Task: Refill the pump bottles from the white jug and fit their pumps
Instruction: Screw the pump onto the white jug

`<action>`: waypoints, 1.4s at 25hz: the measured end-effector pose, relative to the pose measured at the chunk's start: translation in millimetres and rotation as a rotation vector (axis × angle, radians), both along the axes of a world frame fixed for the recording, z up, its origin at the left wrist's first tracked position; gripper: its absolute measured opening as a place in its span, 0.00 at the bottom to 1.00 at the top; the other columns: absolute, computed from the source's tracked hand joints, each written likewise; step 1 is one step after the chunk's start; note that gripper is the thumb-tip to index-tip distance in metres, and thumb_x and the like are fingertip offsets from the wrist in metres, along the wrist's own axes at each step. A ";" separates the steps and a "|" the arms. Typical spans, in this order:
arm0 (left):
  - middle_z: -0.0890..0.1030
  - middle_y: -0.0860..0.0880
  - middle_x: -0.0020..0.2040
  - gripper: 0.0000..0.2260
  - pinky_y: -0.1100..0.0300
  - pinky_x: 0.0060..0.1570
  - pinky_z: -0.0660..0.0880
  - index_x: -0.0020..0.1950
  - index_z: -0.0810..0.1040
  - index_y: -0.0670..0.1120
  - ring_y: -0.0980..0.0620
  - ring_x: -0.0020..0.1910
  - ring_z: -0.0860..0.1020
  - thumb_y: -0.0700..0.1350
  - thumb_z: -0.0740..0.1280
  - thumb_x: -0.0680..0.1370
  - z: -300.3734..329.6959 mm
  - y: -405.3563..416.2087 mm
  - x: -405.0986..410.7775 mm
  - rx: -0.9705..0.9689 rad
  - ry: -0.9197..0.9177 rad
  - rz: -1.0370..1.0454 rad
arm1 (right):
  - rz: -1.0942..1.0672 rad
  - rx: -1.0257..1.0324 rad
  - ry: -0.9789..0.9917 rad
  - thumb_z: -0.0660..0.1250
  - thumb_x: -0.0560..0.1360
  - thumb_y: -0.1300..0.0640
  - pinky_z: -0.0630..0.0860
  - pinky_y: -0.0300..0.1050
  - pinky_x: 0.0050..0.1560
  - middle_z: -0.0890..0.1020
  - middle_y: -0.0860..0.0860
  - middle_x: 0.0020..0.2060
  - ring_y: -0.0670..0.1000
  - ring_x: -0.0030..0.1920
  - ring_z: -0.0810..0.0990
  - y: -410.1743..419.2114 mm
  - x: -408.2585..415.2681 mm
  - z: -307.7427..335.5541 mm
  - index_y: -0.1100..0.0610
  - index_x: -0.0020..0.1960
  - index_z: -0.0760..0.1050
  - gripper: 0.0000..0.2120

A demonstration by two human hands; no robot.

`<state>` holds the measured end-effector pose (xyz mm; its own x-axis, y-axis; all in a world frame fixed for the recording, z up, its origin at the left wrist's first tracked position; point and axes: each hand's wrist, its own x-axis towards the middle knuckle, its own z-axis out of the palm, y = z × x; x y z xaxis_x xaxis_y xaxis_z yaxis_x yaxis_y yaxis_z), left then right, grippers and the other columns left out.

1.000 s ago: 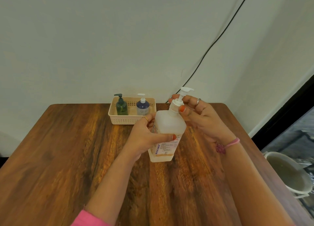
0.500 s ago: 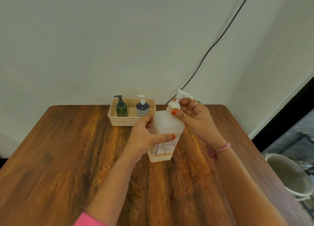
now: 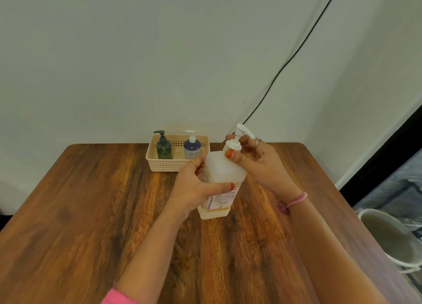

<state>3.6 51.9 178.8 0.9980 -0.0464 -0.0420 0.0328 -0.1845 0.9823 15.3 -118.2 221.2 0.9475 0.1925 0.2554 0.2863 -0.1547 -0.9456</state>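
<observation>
- The left hand (image 3: 194, 185) wraps the body of the white jug (image 3: 222, 182), thumb laid across the printed label and the other fingers curled round the far side; a gold ring shows on one finger.
- The jug stands on the wooden table (image 3: 91, 212), tipped a little away from the person, its base nearest them and just in front of the cream basket (image 3: 175, 164).
- The right hand (image 3: 255, 162) comes in from the jug's right, wrist cocked, thumb and fingers pinching the collar of the white pump (image 3: 235, 141) at the jug's neck; the thumbnail is painted orange.
- The pump's spout points up and to the right, over the right hand's fingers, one of which bears a silver ring.
- A pink band (image 3: 296, 200) circles the right wrist, and a pink sleeve (image 3: 114, 297) shows at the left forearm's near end.
- Behind the jug, in the basket, stand a dark green pump bottle (image 3: 164, 147) on the left and a blue pump bottle (image 3: 192, 147) beside it, both with pumps on.
- A black cable (image 3: 285, 68) runs down the wall beyond the jug.
- A pale bucket (image 3: 388, 235) sits on the floor, well to the jug's right.
</observation>
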 end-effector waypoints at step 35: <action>0.77 0.60 0.52 0.31 0.67 0.42 0.73 0.57 0.70 0.61 0.62 0.51 0.75 0.44 0.81 0.61 6.2 -2.0 -21.9 0.022 -0.095 -0.044 | -0.089 0.076 0.067 0.75 0.63 0.48 0.80 0.49 0.44 0.85 0.51 0.46 0.51 0.46 0.85 8.0 -21.2 -7.7 0.54 0.54 0.71 0.24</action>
<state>-18.3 49.9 185.0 0.9946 -0.0908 0.0513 -0.0691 -0.2052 0.9763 -5.9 -110.2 213.5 0.9753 0.0900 0.2016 0.2105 -0.1041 -0.9720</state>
